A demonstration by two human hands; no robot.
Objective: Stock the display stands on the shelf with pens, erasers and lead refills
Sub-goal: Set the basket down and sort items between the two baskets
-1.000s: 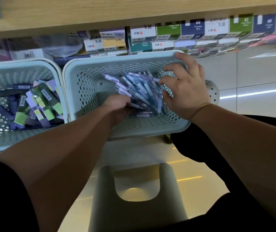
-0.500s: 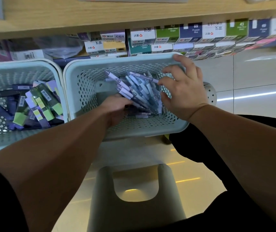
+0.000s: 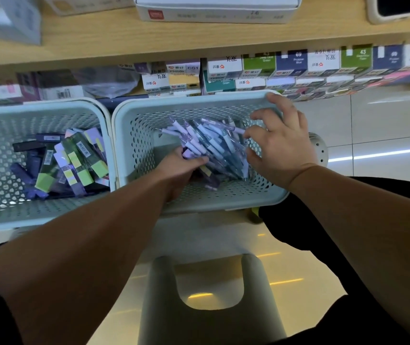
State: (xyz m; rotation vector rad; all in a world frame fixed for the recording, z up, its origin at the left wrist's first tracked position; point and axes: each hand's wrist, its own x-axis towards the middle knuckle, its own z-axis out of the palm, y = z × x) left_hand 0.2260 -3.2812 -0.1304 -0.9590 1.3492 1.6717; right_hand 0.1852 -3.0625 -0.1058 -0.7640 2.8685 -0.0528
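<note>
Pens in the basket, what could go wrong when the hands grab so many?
The pens fan out loosely from the left hand, so some may slip back into the basket. The right hand is only at their tips, so the bundle might scatter when lifted.

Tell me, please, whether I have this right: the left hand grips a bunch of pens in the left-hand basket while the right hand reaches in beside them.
Not quite. The head view shows the left hand gripping the pens in the right-hand basket; the left-hand basket holds boxed packs. The right hand does reach in beside them.
</note>
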